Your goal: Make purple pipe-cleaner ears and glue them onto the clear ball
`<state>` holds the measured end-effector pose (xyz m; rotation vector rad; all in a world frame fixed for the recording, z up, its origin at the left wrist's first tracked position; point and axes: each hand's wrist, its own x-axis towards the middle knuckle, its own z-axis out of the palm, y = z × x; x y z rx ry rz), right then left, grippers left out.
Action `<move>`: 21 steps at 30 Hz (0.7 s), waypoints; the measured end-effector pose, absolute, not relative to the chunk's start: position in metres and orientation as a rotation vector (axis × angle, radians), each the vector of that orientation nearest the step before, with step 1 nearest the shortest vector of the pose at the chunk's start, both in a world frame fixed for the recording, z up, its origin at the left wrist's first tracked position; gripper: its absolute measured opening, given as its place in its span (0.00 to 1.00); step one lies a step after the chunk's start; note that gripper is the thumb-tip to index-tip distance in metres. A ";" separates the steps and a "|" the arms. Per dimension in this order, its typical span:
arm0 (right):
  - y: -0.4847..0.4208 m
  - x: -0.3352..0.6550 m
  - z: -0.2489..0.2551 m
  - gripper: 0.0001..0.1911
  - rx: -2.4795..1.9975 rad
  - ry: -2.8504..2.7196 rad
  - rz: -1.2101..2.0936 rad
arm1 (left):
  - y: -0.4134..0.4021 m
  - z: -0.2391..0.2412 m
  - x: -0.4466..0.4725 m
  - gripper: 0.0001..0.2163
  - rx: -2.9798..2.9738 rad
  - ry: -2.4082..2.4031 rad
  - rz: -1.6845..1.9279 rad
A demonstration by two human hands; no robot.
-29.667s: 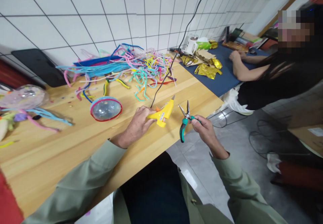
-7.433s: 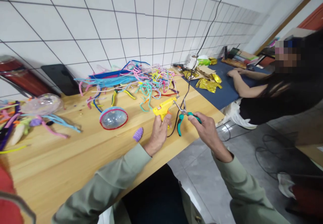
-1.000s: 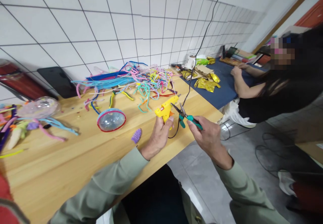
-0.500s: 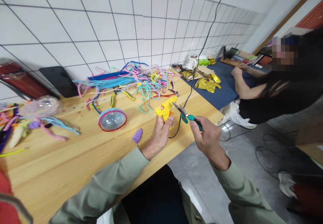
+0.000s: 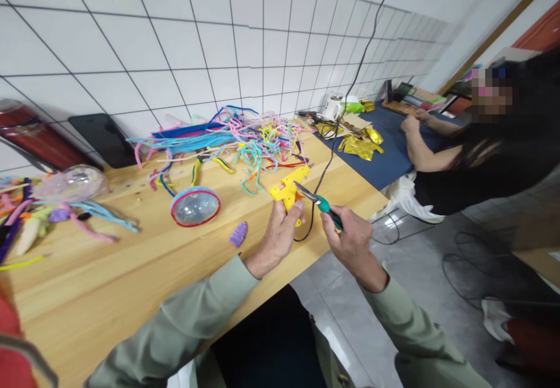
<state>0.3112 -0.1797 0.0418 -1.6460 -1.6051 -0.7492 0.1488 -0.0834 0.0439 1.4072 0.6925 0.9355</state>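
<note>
Wood tbl (image 5: 144, 259) by tiled wall (image 5: 144, 38). L hand (image 5: 275, 234) wrapped round yellow glue gun (image 5: 290, 185); R hand (image 5: 351, 239) clenched on green-handled pliers (image 5: 323, 203), tips nr gun.

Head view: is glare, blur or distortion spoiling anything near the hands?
Head view: small highlights on the clear dome and floor; same view, the yellow glue gun and pliers read fairly clearly, though contact at the pliers' tips can't be told; same view, lines on the tiled wall slant and stretch, and the lower right is dark.
</note>
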 end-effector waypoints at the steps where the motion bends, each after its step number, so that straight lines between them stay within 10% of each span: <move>1: -0.179 0.312 0.041 0.12 -1.656 -1.611 -0.757 | -0.084 0.044 0.149 0.11 1.403 0.691 0.938; 21: -0.177 0.318 0.031 0.06 -1.590 -1.635 -0.768 | -0.085 0.045 0.149 0.11 1.416 0.681 0.919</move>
